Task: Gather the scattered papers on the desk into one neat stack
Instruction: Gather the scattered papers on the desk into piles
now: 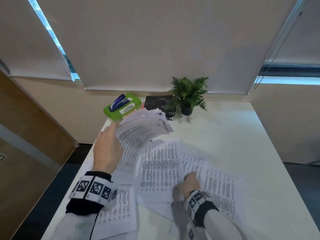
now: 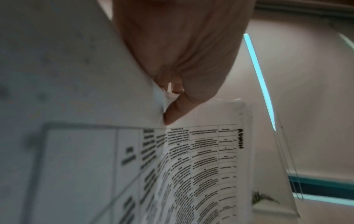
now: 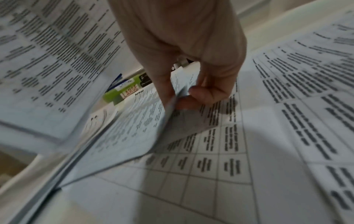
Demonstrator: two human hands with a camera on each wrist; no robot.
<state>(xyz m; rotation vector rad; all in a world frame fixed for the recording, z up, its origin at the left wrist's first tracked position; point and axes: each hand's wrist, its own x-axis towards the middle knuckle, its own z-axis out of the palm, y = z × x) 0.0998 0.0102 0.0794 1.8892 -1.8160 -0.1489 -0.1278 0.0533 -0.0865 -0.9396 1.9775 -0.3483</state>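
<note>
Both hands pinch papers: left grip (image 1: 107,149) raised, right grip (image 1: 188,184) low.

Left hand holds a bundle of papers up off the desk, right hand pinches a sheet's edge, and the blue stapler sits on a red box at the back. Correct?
Not quite: the box under the stapler is green, as the head view shows. The left hand does hold the bundle up, and the right hand pinches a sheet.

White sleeves (image 1: 223,224), black cuffs, checkered marker wristbands (image 1: 94,188), thin black cable
</note>
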